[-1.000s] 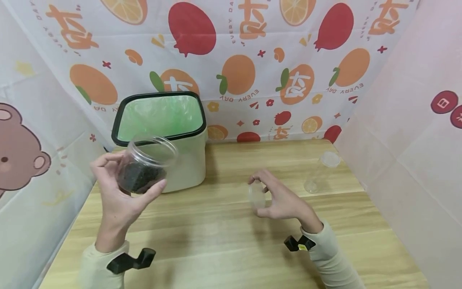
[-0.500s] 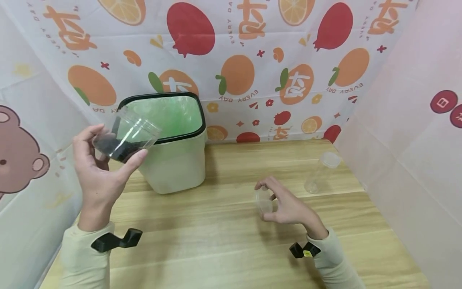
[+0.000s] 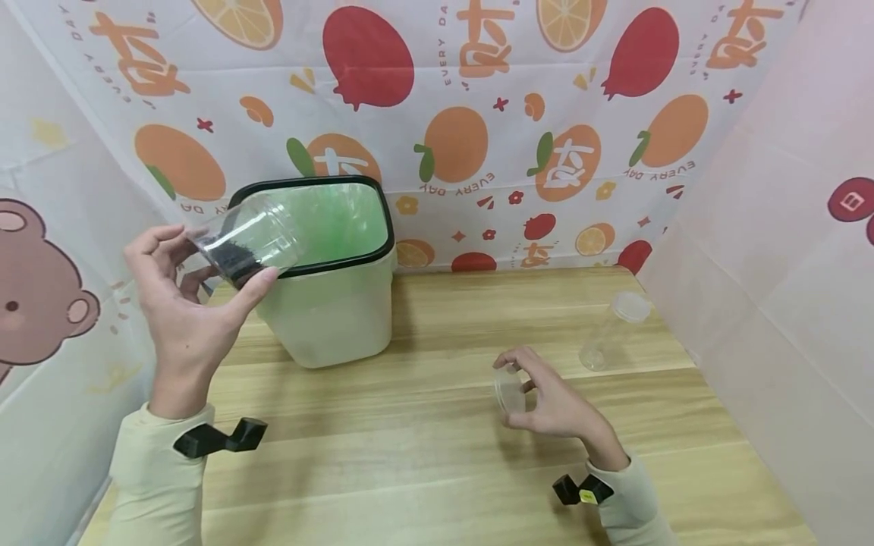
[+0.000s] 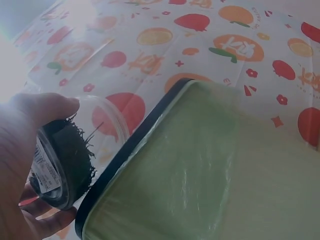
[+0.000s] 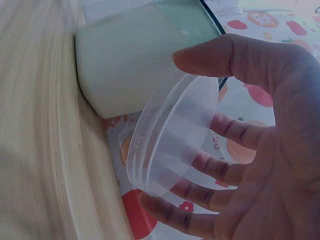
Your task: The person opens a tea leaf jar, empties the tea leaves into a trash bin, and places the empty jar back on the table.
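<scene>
Holding a jar [image 3: 240,241], the left grip [image 3: 183,322] hangs beside a bin [image 3: 334,318] (right grip [image 3: 551,398] holds a lid [image 3: 508,389] near a tube [image 3: 611,332]).

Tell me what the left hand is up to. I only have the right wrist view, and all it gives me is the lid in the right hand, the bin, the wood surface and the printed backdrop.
Observer: In the head view, the left hand grips a clear jar.
Operator: Okay. Is anything in the jar?
Observer: Yes, the left wrist view shows dark, shredded stuff inside it.
Operator: And is it being held upright?
Observer: No, it is tilted, with its mouth toward the bin in the head view.
</scene>
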`<state>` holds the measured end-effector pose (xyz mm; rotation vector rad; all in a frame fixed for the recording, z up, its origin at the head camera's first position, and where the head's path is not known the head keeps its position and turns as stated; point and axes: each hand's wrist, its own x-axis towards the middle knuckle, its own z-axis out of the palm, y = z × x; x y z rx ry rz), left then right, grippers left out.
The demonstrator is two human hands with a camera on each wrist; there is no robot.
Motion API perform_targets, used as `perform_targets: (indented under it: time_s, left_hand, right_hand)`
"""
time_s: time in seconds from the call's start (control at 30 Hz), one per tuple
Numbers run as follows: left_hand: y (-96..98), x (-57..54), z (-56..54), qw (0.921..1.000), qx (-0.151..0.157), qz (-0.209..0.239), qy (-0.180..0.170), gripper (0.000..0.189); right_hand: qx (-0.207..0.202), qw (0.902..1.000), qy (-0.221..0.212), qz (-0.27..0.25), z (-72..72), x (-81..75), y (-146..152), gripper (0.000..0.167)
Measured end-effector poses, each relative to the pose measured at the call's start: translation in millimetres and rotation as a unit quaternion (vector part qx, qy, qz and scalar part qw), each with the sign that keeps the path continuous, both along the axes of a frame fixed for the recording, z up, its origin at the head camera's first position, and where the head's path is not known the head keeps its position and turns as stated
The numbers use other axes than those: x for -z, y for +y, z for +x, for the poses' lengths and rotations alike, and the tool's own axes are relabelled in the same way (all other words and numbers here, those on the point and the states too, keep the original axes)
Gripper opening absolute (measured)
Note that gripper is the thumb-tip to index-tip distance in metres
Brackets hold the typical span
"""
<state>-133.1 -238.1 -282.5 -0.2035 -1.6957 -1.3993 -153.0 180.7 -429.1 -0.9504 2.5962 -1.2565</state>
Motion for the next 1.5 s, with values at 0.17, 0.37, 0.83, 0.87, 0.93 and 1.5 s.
perform_targets:
  time_s: [0.17, 0.37, 0.83, 0.87, 0.93, 1.5]
  left_hand:
    - [-1.0, 0.8, -4.4, 0.9998, -0.011, -0.016, 0.0, 0.08]
    - [2.3, -0.4, -6.2, 0.9998, -0.008, -0.016, 0.004, 0.078]
    - [7.3, -6.0, -12.5, 0.9968, -0.056, -0.056, -0.004, 0.075]
    - [7.5, -6.3, -12.5, 0.9965, -0.06, -0.059, -0.005, 0.075]
    - [8.1, -7.0, -12.1, 0.9958, -0.066, -0.063, -0.006, 0.074]
    - [8.3, -9.7, -13.6, 0.9878, -0.098, -0.121, 0.009, 0.071]
  right_hand:
    - [0.0, 0.9999, -0.01, -0.007, 0.7, 1.6, 0.1, 0.07]
    - [0.004, 0.9998, -0.018, -0.005, 0.4, 3.0, -0.2, 0.072]
    - [0.014, 0.9998, -0.017, -0.002, -0.7, 7.8, 6.4, 0.069]
    - [0.014, 0.9997, -0.018, -0.001, -0.6, 8.0, 6.6, 0.069]
    - [0.011, 0.9997, -0.02, 0.0, -0.5, 8.2, 6.9, 0.069]
    - [0.011, 0.9996, -0.025, -0.004, -1.1, 10.7, 6.7, 0.069]
